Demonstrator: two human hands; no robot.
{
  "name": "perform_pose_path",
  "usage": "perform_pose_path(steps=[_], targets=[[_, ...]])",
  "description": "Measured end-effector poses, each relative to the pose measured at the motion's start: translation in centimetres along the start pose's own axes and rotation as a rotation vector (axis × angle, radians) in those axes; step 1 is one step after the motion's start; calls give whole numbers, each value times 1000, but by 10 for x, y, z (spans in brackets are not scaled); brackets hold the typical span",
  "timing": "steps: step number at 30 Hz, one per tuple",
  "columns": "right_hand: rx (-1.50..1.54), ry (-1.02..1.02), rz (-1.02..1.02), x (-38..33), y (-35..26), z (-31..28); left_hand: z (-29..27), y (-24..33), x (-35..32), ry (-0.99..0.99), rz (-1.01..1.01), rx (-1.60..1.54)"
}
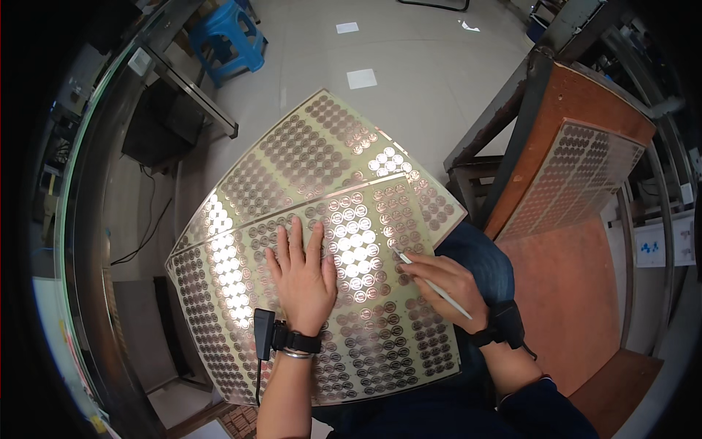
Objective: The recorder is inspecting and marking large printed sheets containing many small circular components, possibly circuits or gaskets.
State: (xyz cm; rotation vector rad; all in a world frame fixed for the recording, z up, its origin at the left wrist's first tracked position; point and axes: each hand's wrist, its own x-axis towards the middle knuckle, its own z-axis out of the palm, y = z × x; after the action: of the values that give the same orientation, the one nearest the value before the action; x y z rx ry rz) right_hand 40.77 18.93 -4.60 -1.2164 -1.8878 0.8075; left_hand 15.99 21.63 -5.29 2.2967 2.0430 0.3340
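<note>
Copper-patterned panel point(365, 344), pale yellow-green w/ rows of round shiny pads, lies across the person's lap at centre of view, a 2nd like panel point(307, 146) tucked under it and sticking out toward 12 o'clock. Left hand point(301, 274) lies flat on the top panel, palm down, fingers spread wide, gripping nothing; black strap w/ small box and cable at its wrist. Right hand point(447, 282), at 3 o'clock from the left one, pinches a thin white stylus point(433, 285) pen-style, fingers closed round it, tip touching the panel just beside the bright glare patch. Black band on that wrist too.

At 2 o'clock a reddish-brown board point(585, 293) on a stand carries a 3rd panel point(578, 175), well apart from both hands. Blue plastic stool point(230, 36) at 11 o'clock on the grey floor point(409, 44), w/ a few paper scraps nearby. Dark frame and cables at 9 o'clock.
</note>
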Motion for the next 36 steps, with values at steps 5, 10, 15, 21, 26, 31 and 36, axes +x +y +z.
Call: perform_pose_path(steps=[5,10,15,21,26,31,36], targets=[[30,0,-2,-1,0,-4,-1,1,1,-1,-3,-10],[52,-22,18,1,0,-6,1,-1,1,7,-2,22],[44,-69,19,7,-2,-14,-1,1,1,3,-6,-3],[25,-95,7,4,2,-13,0,1,1,-3,-4,1],[-28,-62,-46,2,7,-5,-2,1,0,-6,-2,10],[97,-43,20,8,1,-9,-1,1,2,-9,-3,7],[99,-52,67,5,1,-11,-2,0,1,-9,-9,-5]])
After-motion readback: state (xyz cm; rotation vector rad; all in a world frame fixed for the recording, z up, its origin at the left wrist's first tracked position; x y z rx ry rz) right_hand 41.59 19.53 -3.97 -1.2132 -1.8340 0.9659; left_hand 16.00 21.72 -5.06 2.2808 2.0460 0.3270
